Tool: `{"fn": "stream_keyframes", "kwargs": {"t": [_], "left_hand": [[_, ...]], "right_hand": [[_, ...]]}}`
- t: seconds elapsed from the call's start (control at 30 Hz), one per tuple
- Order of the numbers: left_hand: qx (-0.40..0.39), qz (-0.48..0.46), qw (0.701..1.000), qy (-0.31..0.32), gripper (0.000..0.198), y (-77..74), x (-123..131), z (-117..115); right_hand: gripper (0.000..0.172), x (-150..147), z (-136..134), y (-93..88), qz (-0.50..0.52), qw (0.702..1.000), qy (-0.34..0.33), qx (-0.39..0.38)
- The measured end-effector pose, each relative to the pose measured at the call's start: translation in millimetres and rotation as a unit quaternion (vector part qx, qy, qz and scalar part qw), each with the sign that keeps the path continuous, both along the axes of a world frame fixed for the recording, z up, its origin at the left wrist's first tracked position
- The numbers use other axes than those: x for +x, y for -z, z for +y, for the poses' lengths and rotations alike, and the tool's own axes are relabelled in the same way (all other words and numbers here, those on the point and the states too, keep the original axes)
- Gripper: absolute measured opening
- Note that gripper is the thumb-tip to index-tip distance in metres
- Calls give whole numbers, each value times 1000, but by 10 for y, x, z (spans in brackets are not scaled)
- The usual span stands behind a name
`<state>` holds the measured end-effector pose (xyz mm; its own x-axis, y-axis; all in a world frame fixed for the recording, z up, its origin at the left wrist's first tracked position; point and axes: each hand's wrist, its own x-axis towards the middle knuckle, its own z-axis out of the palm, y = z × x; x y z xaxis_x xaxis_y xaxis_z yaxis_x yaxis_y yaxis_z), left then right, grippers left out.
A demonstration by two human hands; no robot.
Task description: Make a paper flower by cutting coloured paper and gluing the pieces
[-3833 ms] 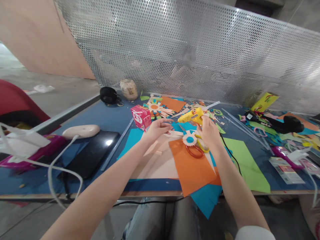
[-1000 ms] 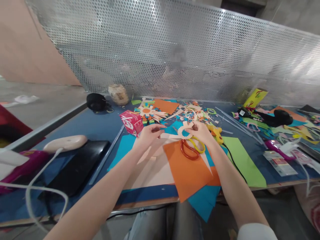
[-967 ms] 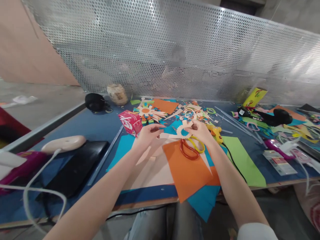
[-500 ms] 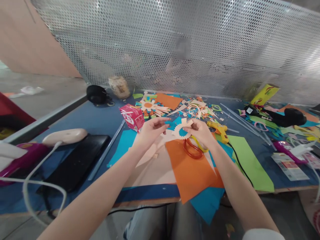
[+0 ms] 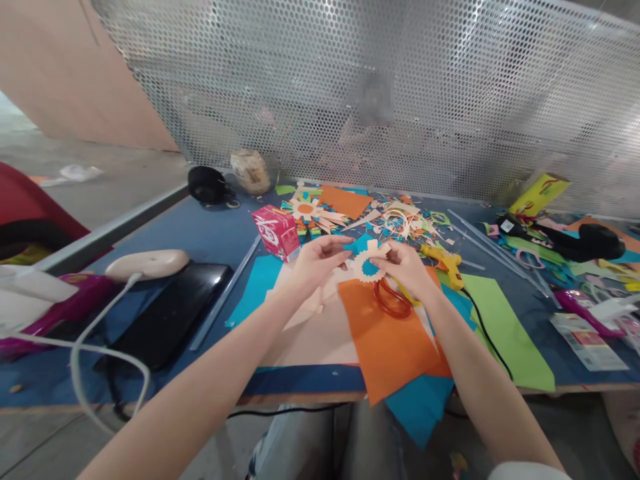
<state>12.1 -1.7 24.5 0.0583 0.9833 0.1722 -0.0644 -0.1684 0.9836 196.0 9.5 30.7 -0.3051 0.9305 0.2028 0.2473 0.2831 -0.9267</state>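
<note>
A cream ring with a toothed edge (image 5: 359,267), cut from felt-like sheet, is pinched in my right hand (image 5: 406,267) by its right side. My left hand (image 5: 323,261) is just left of the ring, its thumb and fingers loosely curved and apart; I cannot tell whether the fingertips touch the ring. Below the hands lie an orange sheet (image 5: 385,340) and a cream sheet (image 5: 310,343). Scissors with orange-red handle loops (image 5: 393,301) rest under my right hand, their blades hidden. Behind the ring shows a blue piece (image 5: 364,241).
A pink box (image 5: 277,232) stands behind my left hand. A yellow glue gun (image 5: 444,261) with a black cord lies to the right, near a green sheet (image 5: 505,327). Offcuts (image 5: 407,220) are heaped at the back. At left are a black phone-like slab (image 5: 173,313) and white cable (image 5: 80,333).
The whole view has shifted slightly, so things appear farther right. My right hand still holds the ring, and my left fingertips are a little closer to its left edge.
</note>
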Motion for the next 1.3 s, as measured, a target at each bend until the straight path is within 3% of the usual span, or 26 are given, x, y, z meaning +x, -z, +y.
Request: {"fn": "stream_keyframes", "kwargs": {"t": [0.97,1.3], "left_hand": [[-55,-80,993,64,37,1,30,-15],[-3,-6,997,77,47,29,21,-13]], "right_hand": [[24,11,-18,-5,-36,999,16,30],[25,14,-19,10,-47,998,14,45]]}}
